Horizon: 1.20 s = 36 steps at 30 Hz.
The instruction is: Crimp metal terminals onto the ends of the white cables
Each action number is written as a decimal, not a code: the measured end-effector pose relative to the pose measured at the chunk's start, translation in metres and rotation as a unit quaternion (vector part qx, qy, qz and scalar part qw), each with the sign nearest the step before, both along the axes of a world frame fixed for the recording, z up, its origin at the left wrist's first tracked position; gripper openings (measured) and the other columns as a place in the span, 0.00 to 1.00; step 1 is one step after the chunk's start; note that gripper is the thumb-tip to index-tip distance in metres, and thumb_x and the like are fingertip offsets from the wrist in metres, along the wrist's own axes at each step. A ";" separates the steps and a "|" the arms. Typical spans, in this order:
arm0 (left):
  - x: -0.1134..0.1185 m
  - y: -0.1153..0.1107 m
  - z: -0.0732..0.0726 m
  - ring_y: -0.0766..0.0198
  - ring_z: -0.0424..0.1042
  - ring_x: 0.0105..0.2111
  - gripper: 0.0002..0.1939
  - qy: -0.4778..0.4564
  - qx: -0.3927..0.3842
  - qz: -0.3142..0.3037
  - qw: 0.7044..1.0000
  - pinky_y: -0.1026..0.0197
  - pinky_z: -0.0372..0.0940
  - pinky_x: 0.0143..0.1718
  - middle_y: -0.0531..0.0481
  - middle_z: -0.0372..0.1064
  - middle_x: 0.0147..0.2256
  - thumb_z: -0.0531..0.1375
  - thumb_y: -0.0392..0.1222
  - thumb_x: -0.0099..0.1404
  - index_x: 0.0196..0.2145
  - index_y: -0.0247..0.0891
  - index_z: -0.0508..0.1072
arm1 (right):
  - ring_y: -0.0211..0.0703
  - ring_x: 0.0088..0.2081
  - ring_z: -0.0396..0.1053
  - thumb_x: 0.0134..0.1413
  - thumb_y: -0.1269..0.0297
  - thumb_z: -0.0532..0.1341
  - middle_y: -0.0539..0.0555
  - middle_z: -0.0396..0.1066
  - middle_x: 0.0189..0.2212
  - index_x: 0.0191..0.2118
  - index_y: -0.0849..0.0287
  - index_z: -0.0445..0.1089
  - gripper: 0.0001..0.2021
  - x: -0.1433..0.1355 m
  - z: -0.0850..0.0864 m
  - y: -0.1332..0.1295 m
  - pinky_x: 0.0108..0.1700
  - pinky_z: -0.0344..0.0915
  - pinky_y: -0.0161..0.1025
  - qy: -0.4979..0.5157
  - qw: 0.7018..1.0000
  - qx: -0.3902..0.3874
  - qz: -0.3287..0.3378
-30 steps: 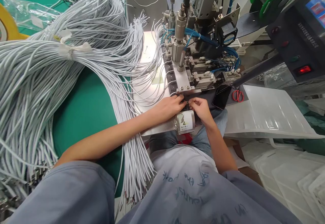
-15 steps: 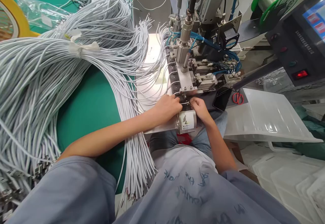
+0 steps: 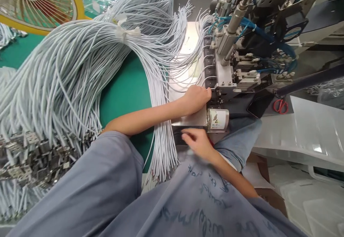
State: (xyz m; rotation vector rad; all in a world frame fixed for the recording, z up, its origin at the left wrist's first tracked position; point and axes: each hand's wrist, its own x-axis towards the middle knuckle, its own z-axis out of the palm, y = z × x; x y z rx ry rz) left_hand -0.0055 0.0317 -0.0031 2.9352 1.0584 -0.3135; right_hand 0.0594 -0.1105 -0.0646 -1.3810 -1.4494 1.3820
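Observation:
My left hand [image 3: 197, 99] is closed at the front edge of the machine's row of dark blocks [image 3: 209, 70]. A bit of white cable shows at its fingertips; the rest of that cable is hidden by the hand. My right hand [image 3: 198, 143] is over my lap, away from the machine, its fingers loosely bent and apart with nothing visible in them. Just above it, a clear packet with a white label [image 3: 217, 119] hangs at the machine's front. The loose ends of a white cable bundle [image 3: 161, 147] lie to its left.
A large tied bundle of white cables [image 3: 80, 58] covers the green table [image 3: 125, 83], with metal connectors [image 3: 32, 154] at lower left. A yellow-rimmed fan [image 3: 40, 4] stands at upper left. Red-handled scissors [image 3: 281, 106] and a dark phone [image 3: 259, 104] lie right of the machine.
My right hand has left the machine's front and moved down and left to my lap. My left hand has moved slightly nearer the blocks. The view has swung left.

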 end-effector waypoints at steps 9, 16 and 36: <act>0.002 0.001 -0.006 0.54 0.72 0.34 0.16 -0.029 0.008 0.009 0.999 0.60 0.50 0.26 0.36 0.73 0.32 0.47 0.24 0.61 0.42 0.27 0.71 | 0.36 0.27 0.65 0.48 0.66 0.58 0.50 0.70 0.25 0.30 0.60 0.69 0.05 -0.027 -0.019 0.013 0.31 0.62 0.33 0.069 0.981 -0.113 0.142; 0.006 -0.019 0.003 0.57 0.71 0.34 0.12 -0.138 -0.032 -0.067 0.988 0.59 0.57 0.29 0.40 0.71 0.32 0.50 0.27 0.62 0.34 0.31 0.73 | 0.40 0.27 0.67 0.52 0.67 0.54 0.50 0.70 0.25 0.31 0.57 0.67 0.06 -0.013 -0.007 -0.004 0.32 0.61 0.36 -0.059 0.995 -0.056 0.050; 0.010 -0.016 -0.011 0.70 0.66 0.29 0.07 -0.492 -0.273 -0.023 0.826 0.68 0.61 0.30 0.50 0.68 0.28 0.56 0.35 0.64 0.33 0.33 0.74 | 0.37 0.26 0.67 0.47 0.56 0.63 0.50 0.70 0.26 0.33 0.57 0.70 0.10 0.087 0.036 0.040 0.30 0.68 0.37 0.170 0.943 0.069 -0.277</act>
